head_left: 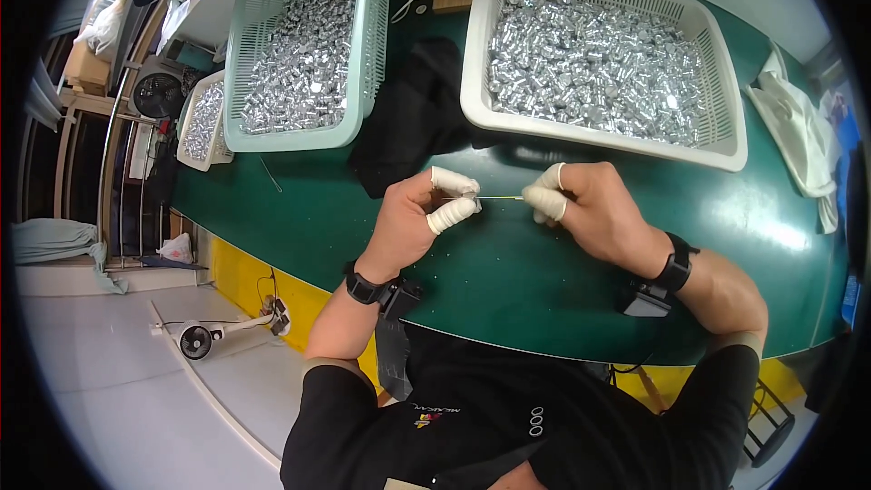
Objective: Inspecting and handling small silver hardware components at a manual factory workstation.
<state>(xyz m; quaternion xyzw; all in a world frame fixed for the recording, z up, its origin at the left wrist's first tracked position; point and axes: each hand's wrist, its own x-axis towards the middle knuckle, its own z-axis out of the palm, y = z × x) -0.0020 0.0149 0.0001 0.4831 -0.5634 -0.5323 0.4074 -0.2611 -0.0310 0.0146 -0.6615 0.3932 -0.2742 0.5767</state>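
Observation:
Above the green table, my left hand pinches a small silvery metal piece between white-covered thumb and forefinger. My right hand has its covered fingertips closed on the end of a thin straight rod. That rod spans the gap between the hands, and its left end meets the metal piece. Whether it passes right through is hard to make out, though a thin line shows left of the piece too. White finger covers sit on several fingertips.
A white basket full of small silvery metal parts stands at the far right; a pale green basket of them stands far left, with a smaller basket beside it. Black cloth lies between. A thin wire and a white cloth lie on the table.

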